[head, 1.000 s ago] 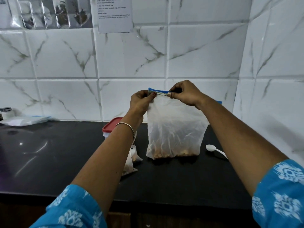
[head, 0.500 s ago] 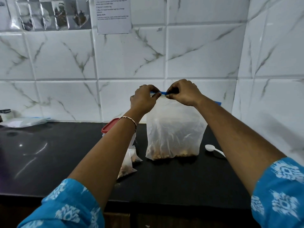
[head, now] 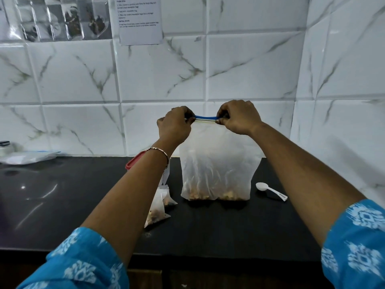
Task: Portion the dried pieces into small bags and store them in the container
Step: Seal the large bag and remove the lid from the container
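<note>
A: Nearest items? B: Two small bags (head: pixel 157 212) on the black worktop (head: pixel 62 205); white spoon (head: pixel 270 191) at right. A: Large bag (head: pixel 216 163)? B: Upright mid-worktop; left hand (head: pixel 174 127) and right hand (head: pixel 239 117) fingers pinch its blue seal (head: pixel 206 117); red-lidded container (head: pixel 135 161) behind.

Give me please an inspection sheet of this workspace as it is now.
Surface: black counter, glossy.
Job's things: large bag upright, dried pieces at bottom; two small bags filled, lying beside red-lidded container; white spoon to its right.
Clutter: plastic bags and jar far left.
Grippers: left hand and right hand pinch the large bag's blue zip strip.
Cables: nothing seen.
Surroundings: marble-look tiles; paper sheet on wall.
</note>
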`<state>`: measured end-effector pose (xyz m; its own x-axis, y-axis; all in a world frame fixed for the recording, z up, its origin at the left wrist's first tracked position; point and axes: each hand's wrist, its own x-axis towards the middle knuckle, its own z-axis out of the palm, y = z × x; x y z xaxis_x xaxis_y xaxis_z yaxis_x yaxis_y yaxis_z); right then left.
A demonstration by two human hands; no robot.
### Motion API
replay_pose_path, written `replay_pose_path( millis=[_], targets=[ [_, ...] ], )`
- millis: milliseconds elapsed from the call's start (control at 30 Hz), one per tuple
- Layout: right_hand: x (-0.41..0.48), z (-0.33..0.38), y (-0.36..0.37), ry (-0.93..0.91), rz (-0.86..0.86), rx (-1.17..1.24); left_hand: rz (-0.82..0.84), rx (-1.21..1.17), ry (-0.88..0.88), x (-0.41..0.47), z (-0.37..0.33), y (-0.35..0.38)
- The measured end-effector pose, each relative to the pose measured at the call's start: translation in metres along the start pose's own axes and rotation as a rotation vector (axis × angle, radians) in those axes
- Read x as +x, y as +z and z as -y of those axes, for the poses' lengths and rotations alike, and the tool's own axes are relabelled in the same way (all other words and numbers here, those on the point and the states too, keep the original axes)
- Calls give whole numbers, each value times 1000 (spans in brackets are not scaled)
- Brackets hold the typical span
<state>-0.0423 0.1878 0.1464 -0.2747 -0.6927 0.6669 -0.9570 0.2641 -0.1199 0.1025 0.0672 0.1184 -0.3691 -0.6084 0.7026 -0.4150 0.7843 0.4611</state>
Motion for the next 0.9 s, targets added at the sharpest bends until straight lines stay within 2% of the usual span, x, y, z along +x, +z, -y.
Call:
replay_pose_path(
  millis=[233, 400, 533, 700, 900],
  targets=[
    [2, 11, 1, -64, -55, -41, 5, 243, 252, -4, -13, 6],
    [0, 3, -4, -14, 11, 83, 15, 219, 204, -2, -23, 13],
    [-4, -14, -11, 17, 41, 56, -13, 220, 180, -2, -23, 14],
    [-7, -23, -13, 10, -17, 6, -17, 211, 180, -3, -26, 15],
    [-6, -22, -10, 4, -60, -26, -62, 242, 320, -8, -26, 18]
  ],
)
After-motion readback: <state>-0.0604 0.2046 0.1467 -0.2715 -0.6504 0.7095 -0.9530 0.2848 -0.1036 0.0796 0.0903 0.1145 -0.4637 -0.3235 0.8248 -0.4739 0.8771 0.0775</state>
